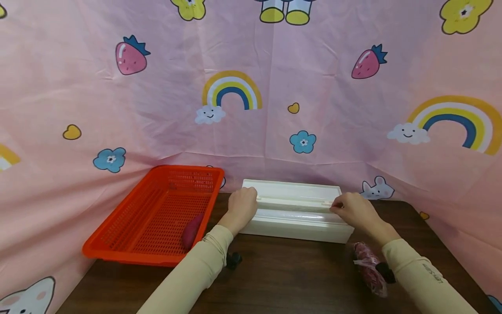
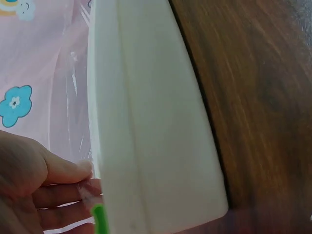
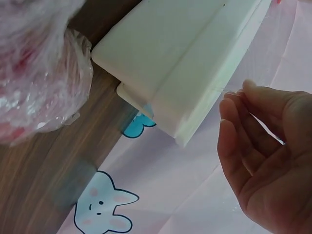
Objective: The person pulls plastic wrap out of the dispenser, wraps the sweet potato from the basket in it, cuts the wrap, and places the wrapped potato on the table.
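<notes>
A long white cling film dispenser (image 1: 296, 230) stands on the table with its lid raised in the head view. Clear cling film (image 2: 74, 105) rises from it, as the left wrist view shows. At the box's left end my left hand (image 1: 240, 210) pinches the film between thumb and fingers. My right hand (image 1: 358, 214) pinches the film at the opposite end, with the fingertips close together in the right wrist view. A small bright green piece (image 2: 100, 218) shows beside the left fingers; I cannot tell what it belongs to.
On the left stands an orange-red plastic basket (image 1: 153, 258) holding a purple-red sweet potato-like item (image 1: 192, 232). A reddish item wrapped in clear film (image 1: 366, 267) lies near the right forearm on the dark wooden table (image 1: 290, 279). A patterned pink cloth (image 1: 164, 126) hangs behind.
</notes>
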Motion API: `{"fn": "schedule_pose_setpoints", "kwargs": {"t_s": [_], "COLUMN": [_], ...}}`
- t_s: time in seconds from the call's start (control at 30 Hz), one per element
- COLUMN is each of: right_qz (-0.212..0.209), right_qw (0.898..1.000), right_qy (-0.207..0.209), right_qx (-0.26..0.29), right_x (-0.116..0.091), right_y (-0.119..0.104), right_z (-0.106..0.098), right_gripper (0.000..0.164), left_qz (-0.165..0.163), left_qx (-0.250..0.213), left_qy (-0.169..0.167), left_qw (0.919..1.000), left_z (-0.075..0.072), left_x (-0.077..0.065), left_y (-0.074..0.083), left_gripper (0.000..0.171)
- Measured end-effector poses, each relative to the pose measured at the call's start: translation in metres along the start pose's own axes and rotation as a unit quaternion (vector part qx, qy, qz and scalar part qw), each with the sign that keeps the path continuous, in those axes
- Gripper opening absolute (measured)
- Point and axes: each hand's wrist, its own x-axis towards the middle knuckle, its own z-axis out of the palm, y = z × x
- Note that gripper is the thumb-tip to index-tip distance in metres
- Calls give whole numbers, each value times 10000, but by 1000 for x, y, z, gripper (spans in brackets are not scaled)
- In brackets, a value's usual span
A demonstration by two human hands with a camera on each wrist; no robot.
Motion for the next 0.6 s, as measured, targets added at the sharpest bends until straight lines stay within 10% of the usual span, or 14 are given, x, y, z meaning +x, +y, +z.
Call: {"fn": "schedule_pose_setpoints", "kwargs": {"t_s": [0.6], "right_qz": [8], "right_qw": [9988], "right_qy": [-176], "right_qx": [461], "right_x": [-2], "right_y": [6], "right_z": [-17], "right_gripper": [9], "left_qz": [76], "left_qx": [-343], "left_qy": [-358], "left_qw": [9987], "left_z": [-26], "left_x": [6], "left_y": [-6], "left_gripper": [13]}}
